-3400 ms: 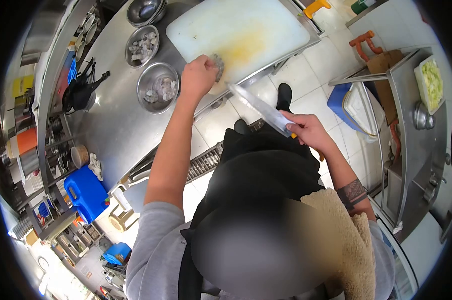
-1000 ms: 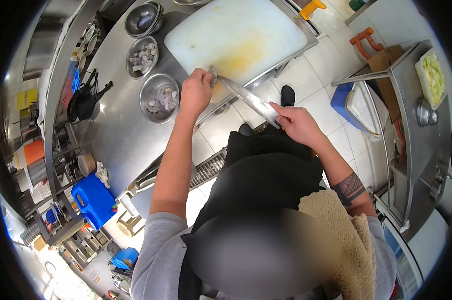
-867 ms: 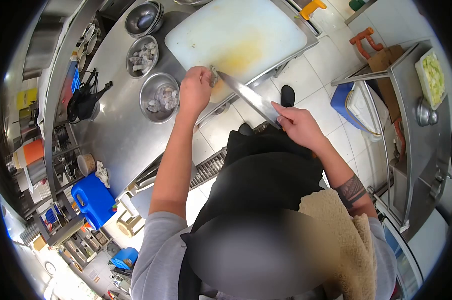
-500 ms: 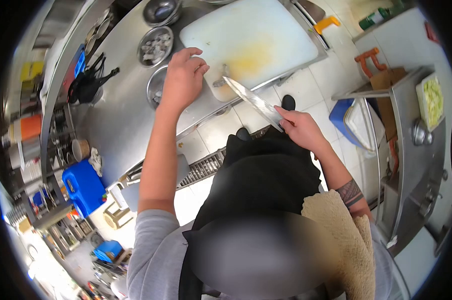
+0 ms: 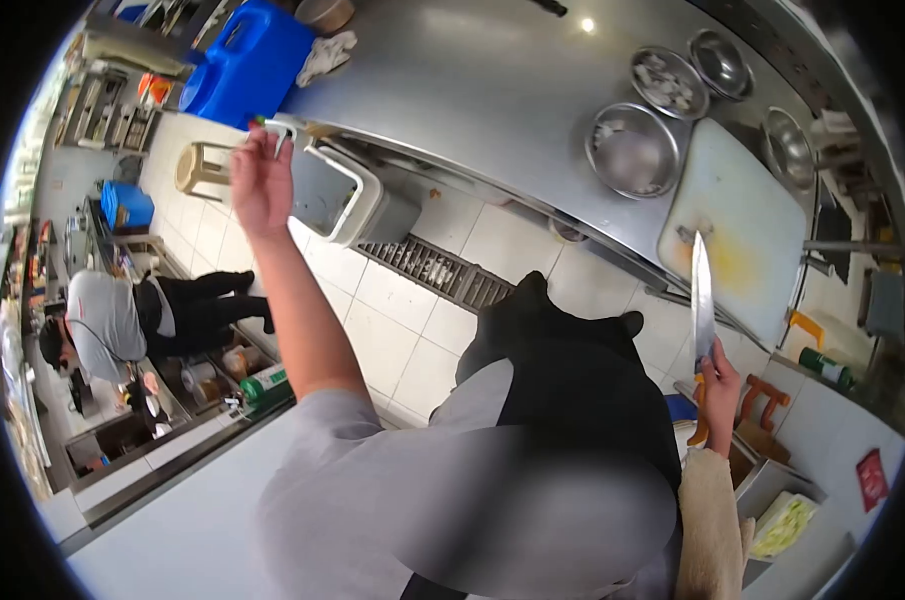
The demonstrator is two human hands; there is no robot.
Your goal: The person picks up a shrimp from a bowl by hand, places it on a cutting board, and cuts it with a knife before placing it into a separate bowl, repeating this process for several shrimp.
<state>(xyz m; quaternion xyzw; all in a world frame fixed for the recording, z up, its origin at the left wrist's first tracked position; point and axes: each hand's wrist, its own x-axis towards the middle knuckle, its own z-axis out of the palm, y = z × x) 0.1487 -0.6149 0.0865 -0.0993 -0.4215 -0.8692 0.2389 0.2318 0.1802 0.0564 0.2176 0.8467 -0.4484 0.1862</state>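
Note:
My left hand [image 5: 263, 190] is stretched out to the left, fingers extended and a little curled, with nothing visible in it. It appears beside the rim of a grey bin [image 5: 391, 218] and just below a blue jerrycan [image 5: 258, 60]. On the other side, my right hand [image 5: 721, 395] is wrapped round the orange handle of a kitchen knife [image 5: 704, 305]. The blade points up, its tip over the near edge of a white cutting board [image 5: 773, 200]. Small greyish scraps [image 5: 695, 235] and a yellow stain lie on the board.
Metal bowls with pale pieces, one nearer [image 5: 633, 150] and one behind [image 5: 670, 82], stand on the steel table [image 5: 453, 80]. A floor grate [image 5: 438, 272] runs below. At left, a co-worker [image 5: 113, 315] bends over a counter near a beige stool [image 5: 201, 170].
My view has swung left. My left hand has gone from beside the board out to the bin and jerrycan. The knife stays in my right hand, now pointing more upright.

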